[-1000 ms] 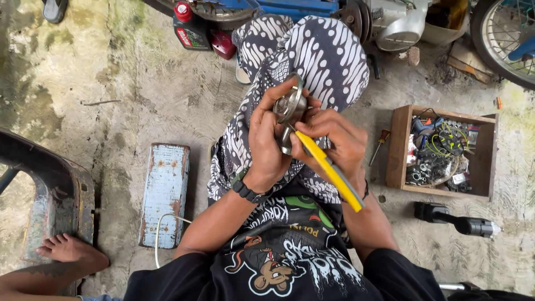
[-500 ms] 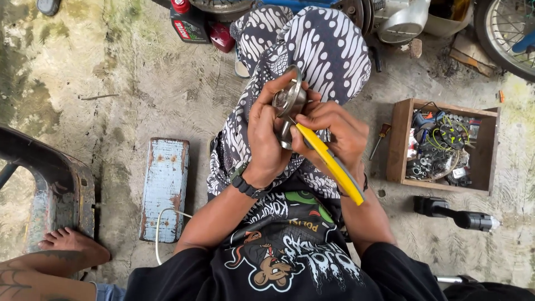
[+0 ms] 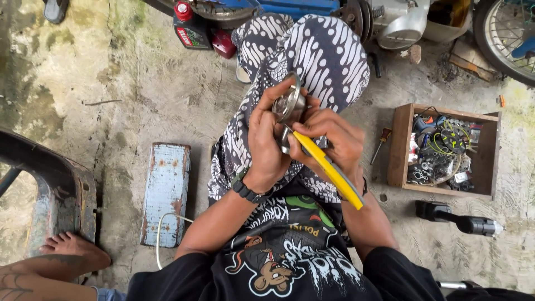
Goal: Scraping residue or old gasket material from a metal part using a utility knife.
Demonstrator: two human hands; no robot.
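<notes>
Two hands meet over lap in head view. Left hand [image 3: 267, 142], grip wrapped around a round shiny metal part [image 3: 288, 104], holds it raised above knees covered in patterned black-and-white cloth [image 3: 329, 56]. Right hand [image 3: 333, 139], grip closed on yellow-handled tool [image 3: 329, 170]; tool's metal end sits at the part's lower edge, handle slanting down toward right forearm. Black watch [image 3: 248, 189] on left wrist. Concrete floor [image 3: 139, 89]: rusty blue-white metal box [image 3: 165, 192] left of legs, wooden box of small parts and wires [image 3: 443, 150] to the right, black power tool [image 3: 460, 220] below it, small screwdriver [image 3: 380, 142] just beside wooden box. Another person's bare foot [image 3: 75, 251] bottom left.
</notes>
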